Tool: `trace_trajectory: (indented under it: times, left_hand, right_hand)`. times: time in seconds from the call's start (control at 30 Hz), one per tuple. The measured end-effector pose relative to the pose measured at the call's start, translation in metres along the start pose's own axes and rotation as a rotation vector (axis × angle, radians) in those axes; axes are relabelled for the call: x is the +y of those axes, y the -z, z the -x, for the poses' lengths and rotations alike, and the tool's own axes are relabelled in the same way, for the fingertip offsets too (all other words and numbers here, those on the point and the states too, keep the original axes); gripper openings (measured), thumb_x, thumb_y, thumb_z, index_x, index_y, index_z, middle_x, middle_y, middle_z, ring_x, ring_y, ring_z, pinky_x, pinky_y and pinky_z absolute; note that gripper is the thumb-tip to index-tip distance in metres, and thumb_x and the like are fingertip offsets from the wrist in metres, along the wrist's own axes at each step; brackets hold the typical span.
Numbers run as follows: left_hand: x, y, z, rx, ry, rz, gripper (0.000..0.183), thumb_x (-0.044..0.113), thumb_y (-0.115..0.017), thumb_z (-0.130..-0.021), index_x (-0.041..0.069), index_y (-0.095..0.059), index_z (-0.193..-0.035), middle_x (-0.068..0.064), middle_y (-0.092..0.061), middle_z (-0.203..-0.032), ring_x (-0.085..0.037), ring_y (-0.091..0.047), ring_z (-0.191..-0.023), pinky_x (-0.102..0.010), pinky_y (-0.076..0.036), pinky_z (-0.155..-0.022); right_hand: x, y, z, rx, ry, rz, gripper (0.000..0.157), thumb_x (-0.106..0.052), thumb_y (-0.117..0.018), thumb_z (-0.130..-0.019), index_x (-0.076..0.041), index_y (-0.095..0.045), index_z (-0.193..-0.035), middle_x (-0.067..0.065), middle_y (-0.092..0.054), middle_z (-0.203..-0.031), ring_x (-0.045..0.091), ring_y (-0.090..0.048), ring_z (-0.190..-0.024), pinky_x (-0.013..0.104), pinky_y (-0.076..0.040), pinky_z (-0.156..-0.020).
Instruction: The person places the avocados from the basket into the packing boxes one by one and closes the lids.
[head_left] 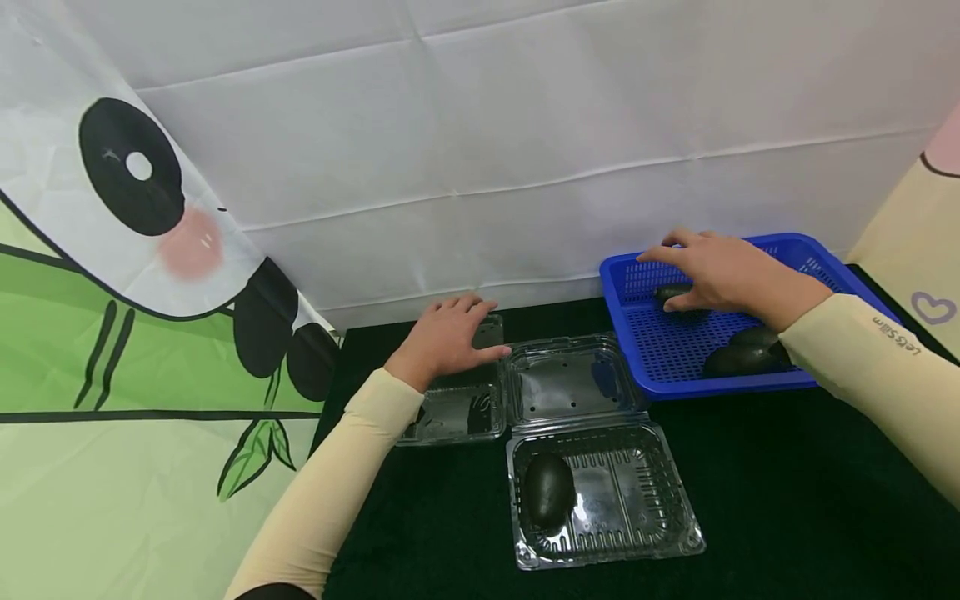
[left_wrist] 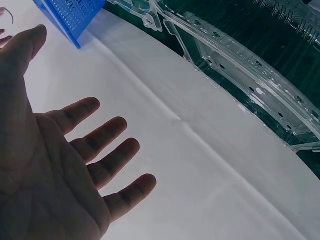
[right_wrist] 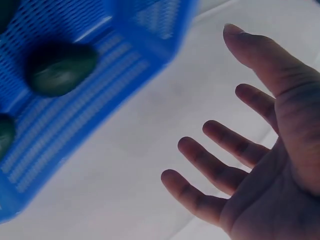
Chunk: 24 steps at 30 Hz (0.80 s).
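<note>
My right hand [head_left: 723, 275] hovers over a blue plastic basket [head_left: 723, 387], fingers spread and nothing held. Inside the basket lie a few dark green avocados [head_left: 738, 360]; one sits under the hand, and the right wrist view shows an avocado [right_wrist: 60, 70] apart from the fingers. My left hand [head_left: 446, 337], fingers loosely extended, is above a clear plastic clamshell box [head_left: 450, 427] and partly hides it. Its palm [left_wrist: 45, 185] is bare in the left wrist view. Between the hands, a second clear clamshell [head_left: 630, 517] lies unfolded, with one avocado [head_left: 549, 492] at the left of its near half.
Dark green cloth [head_left: 780, 500] covers the table. A white sheet [head_left: 480, 150] hangs behind it, and a cartoon-printed cloth [head_left: 150, 333] stands along the left side. The basket's left edge adjoins the unfolded clamshell's lid [head_left: 570, 387].
</note>
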<state>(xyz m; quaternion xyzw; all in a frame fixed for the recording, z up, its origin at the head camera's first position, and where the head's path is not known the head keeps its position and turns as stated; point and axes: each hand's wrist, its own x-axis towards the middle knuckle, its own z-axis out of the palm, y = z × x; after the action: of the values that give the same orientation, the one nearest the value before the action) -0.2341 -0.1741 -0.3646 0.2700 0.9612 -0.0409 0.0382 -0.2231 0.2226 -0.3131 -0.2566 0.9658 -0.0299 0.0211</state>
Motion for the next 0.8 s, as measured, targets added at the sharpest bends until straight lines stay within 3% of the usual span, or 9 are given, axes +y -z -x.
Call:
trace_trajectory:
  times: [0.2,0.47,0.8]
  left_hand:
    - [0.002,0.002,0.005,-0.026,-0.008,0.0,0.088,0.072,-0.055,-0.095,0.018,-0.035,-0.162,-0.013,-0.04,-0.161,-0.035,-0.04,-0.146,-0.058,-0.032,-0.116]
    - [0.006,0.007,0.013,-0.021,-0.016,0.002,0.08,0.067,-0.059,-0.096,0.018,-0.043,-0.158,-0.012,-0.047,-0.156,-0.034,-0.047,-0.14,-0.057,-0.037,-0.114]
    - [0.013,0.01,0.017,-0.011,-0.045,-0.003,0.079,0.066,-0.059,-0.096,0.018,-0.043,-0.158,-0.011,-0.047,-0.156,-0.033,-0.049,-0.138,-0.056,-0.038,-0.113]
  right_hand:
    - [0.032,-0.011,-0.008,-0.091,-0.091,-0.075,0.075,-0.035,-0.081,-0.091,-0.015,-0.046,-0.154,0.03,-0.042,-0.144,0.058,-0.05,-0.121,0.073,-0.045,-0.09]
    - [0.056,-0.026,-0.014,-0.152,-0.158,-0.128,0.079,-0.035,-0.082,-0.09,-0.008,-0.044,-0.154,0.036,-0.038,-0.145,0.06,-0.051,-0.12,0.074,-0.043,-0.093]
    - [0.088,-0.039,0.007,-0.192,-0.183,-0.162,0.082,-0.035,-0.084,-0.088,0.001,-0.044,-0.15,0.043,-0.032,-0.144,0.066,-0.046,-0.121,0.076,-0.042,-0.092]
